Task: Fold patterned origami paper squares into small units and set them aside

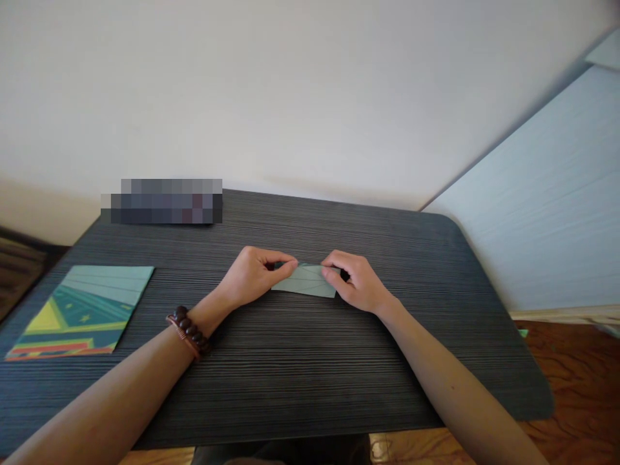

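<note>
A small strip of pale green paper lies at the middle of the dark table, with its top edge between my two hands. My left hand pinches the strip's upper left part between thumb and forefinger. On the other side, my right hand grips the upper right part the same way. Faint crease-like lines run across the paper. A bracelet of dark beads circles my left wrist.
A larger sheet of patterned paper, green, yellow and red, lies flat at the table's left. Behind it sits a blurred-out dark object. The dark wood-grained table meets a white wall; a pale panel stands at right.
</note>
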`<state>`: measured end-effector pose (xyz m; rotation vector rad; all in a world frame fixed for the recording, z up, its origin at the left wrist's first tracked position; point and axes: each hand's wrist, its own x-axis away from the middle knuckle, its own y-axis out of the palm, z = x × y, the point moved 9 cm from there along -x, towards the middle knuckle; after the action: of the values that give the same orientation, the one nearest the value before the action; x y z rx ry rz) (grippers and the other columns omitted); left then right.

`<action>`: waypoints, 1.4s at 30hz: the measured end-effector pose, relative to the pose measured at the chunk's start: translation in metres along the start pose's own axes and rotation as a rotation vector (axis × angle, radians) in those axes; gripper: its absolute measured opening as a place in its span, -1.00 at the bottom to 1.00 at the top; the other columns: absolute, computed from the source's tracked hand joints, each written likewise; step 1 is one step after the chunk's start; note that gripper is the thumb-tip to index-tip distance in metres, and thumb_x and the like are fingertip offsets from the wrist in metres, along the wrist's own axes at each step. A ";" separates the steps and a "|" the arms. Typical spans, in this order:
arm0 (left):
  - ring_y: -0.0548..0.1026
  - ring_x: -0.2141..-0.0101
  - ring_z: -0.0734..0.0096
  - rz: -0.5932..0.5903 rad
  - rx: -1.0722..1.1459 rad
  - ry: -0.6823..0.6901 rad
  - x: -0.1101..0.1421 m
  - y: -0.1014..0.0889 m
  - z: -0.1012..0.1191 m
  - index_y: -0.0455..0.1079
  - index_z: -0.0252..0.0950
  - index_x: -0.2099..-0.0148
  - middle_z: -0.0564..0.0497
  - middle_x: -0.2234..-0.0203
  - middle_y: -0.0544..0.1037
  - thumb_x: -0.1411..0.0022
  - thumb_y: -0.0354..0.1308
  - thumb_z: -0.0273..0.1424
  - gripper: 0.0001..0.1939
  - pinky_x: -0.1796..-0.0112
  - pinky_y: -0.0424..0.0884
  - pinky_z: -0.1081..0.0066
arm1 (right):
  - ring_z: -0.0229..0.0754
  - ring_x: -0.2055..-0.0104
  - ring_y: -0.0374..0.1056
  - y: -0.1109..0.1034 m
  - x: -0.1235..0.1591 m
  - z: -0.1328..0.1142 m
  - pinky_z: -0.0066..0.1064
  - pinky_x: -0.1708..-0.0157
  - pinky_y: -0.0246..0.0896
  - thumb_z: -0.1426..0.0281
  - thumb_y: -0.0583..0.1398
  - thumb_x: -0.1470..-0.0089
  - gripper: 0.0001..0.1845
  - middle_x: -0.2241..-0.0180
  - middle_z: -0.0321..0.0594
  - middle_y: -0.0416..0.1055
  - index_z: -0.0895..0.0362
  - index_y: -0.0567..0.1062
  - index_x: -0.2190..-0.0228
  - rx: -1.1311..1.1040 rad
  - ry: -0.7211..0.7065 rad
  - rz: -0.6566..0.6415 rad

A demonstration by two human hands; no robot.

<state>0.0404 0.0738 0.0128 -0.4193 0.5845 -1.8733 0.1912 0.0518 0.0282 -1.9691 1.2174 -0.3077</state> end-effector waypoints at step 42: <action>0.27 0.67 0.61 -0.131 -0.199 0.098 0.001 0.004 0.014 0.55 -0.28 0.29 0.14 0.67 0.48 -0.04 0.04 -0.42 -0.74 0.58 0.17 0.58 | -0.32 0.47 0.24 -0.005 0.002 -0.002 -0.42 0.31 0.06 0.43 0.07 -0.10 -0.82 0.52 -0.34 0.35 0.14 0.38 0.51 -0.045 -0.144 -0.087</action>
<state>0.0503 0.0688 0.0216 -0.5077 0.8315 -1.9762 0.1943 0.0505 0.0333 -2.0492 1.0573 -0.1800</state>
